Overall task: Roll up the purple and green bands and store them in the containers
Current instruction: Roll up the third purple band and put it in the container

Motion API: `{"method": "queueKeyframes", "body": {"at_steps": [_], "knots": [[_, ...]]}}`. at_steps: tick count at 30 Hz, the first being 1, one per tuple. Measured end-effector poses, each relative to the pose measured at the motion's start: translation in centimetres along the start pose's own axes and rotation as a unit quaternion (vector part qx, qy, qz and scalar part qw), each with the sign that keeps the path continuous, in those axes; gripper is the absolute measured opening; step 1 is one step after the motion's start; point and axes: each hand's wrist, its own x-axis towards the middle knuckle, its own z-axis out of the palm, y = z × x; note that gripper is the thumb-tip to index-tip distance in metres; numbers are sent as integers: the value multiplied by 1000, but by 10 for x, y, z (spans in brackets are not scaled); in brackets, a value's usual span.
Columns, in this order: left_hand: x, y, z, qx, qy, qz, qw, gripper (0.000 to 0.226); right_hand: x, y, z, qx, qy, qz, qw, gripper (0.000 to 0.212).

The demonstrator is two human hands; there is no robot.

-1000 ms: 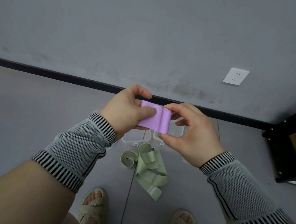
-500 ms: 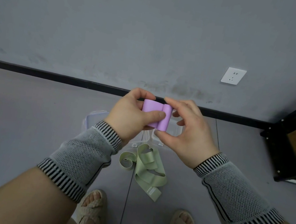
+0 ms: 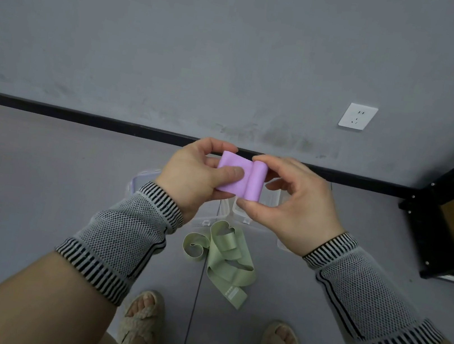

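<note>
Head view: two hands, two bands, at least two clear containers, one wall socket, one shelf frame. Purple band [image 3: 241,178], smooth matte strip, held in the air between both hands; its right end is wound into a small cylinder, its left part lies flat. Left hand [image 3: 192,177] pinches the flat part, thumb pressed on top. Right hand [image 3: 292,208] grasps the rolled end between thumb and curled fingers. Green band [image 3: 224,260] lies loose on the grey floor in coiled, overlapping loops, just below the containers [image 3: 270,199], translucent plastic boxes largely hidden behind the hands. Both wrists wear grey mesh sleeves [image 3: 121,241] with striped cuffs. White socket [image 3: 357,116] on wall; black shelf frame [image 3: 429,231] at right.
</note>
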Motion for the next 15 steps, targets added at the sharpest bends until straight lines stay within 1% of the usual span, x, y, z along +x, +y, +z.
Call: {"method": "queueKeyframes", "body": {"at_steps": [3, 5, 10, 13, 15], "knots": [[1, 3, -2, -28, -16, -15, 999, 27, 0, -2, -4, 23, 7, -5, 1000, 54], [2, 2, -1, -24, -18, -13, 999, 27, 0, 0, -4, 9, -3, -2, 1000, 53], [1, -8, 9, 38, 3, 20, 999, 25, 1, 9, 2, -59, -36, 13, 998, 46], [1, -13, 14, 70, 6, 35, 997, 33, 1, 10, 4, -79, -44, 20, 996, 41], [2, -13, 14, 92, 10, 38, 995, 36, 1, 10, 5, -80, -53, 25, 995, 48]]}}
